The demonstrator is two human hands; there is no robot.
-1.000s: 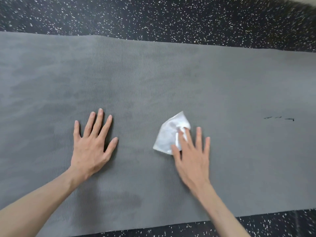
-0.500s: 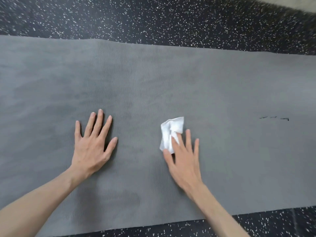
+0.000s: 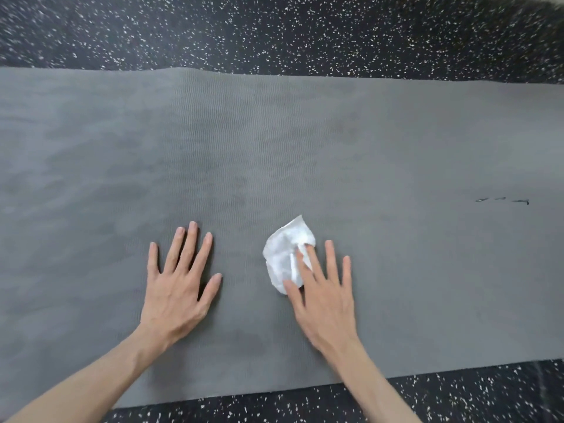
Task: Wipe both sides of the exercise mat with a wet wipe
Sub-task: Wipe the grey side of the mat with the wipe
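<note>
1. Mat (image 3: 381,141) wiping is the step in hand: the grey exercise mat lies flat on a black speckled floor (image 3: 274,32), stretching across the whole view from left to right, with its near edge just in front of the person.
2. Pressed under the right hand (image 3: 326,303) is a crumpled white wet wipe (image 3: 282,257); the fingers are spread and flat, with the first two fingertips and the thumb on top of it, pinning it to the mat, not closed around it.
3. Just left of the wipe, the left hand (image 3: 177,291) lies palm down with fingers open and spread, holding nothing, and appears to steady the mat.
4. By my reading, only the upper side is being cleaned, so the task is likely less than half done; the underside cannot be seen at all.
5. Next, the wipe should be pushed in broad strokes toward the right, where small dark marks (image 3: 503,200) sit well apart from the hands; firm downward pressure is needed so the wipe does not bunch up.
6. Fine wavy ribbing covers the mat, and darker, blotchy patches show on the left and centre, possibly damp streaks, though the blur makes that hard to confirm.
7. Once this face is covered, the mat must be flipped.
</note>
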